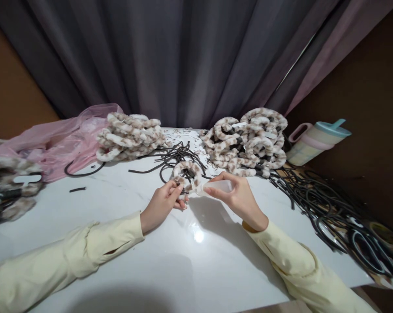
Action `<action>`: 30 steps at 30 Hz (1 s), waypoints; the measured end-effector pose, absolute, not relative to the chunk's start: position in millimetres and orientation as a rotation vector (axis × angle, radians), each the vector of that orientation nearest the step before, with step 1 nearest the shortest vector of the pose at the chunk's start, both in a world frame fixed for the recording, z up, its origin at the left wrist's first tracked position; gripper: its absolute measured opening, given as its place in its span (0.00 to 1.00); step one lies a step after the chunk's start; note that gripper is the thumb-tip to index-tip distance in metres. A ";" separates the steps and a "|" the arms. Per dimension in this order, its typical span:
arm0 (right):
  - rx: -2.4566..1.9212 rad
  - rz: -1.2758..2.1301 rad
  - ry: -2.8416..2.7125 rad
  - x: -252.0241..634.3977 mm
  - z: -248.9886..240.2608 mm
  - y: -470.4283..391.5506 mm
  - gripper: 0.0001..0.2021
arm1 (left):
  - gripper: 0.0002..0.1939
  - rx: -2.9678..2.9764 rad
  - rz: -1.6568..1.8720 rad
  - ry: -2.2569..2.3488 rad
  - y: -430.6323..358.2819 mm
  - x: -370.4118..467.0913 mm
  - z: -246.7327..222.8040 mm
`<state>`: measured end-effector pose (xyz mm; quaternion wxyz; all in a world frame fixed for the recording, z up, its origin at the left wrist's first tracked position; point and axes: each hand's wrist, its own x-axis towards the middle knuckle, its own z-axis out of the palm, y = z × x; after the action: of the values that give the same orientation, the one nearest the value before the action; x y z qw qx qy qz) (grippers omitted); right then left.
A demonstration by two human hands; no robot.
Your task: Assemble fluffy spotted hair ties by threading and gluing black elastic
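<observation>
Between the fingers of my left hand (165, 201) is the near edge of a fluffy white-and-brown ring (193, 171), held just above the table. My right hand (238, 198) is wrapped round a small translucent squeeze bottle (220, 187). The bottle lies nearly level, its narrow end pointing left and close to the ring's lower right side. Whether its tip touches the ring I cannot tell. Right behind the ring lies a loose heap of dark cords (179, 152).
Fluffy rings are piled at the back left (131, 137), back right (248, 143) and far left (11, 187). A pink plastic bag (65, 143) lies at the left. Tangled black cords (320, 204) and a lidded cup (314, 141) line the right side. Small metal bits (188, 135) lie behind.
</observation>
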<state>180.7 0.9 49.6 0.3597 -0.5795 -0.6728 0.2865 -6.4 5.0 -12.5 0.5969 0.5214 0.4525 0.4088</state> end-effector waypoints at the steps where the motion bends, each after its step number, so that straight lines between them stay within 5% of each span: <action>1: -1.489 0.741 -1.729 180.6 49.6 0.9 0.11 | 0.19 1.212 0.948 1.047 5.1 -6.4 -12.2; 16: -1.447 0.774 -1.716 184.4 49.0 4.6 0.11 | 0.19 1.191 0.936 1.050 5.5 -5.9 -11.2; 30: -0.984 1.157 -0.894 293.5 59.3 60.6 0.08 | 0.22 1.150 0.932 1.047 6.3 -6.0 -9.3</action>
<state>293.5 60.6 59.3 0.6363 -0.4307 -0.3914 0.5064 -6.0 6.3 -9.3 0.6164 0.4993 0.4548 0.4049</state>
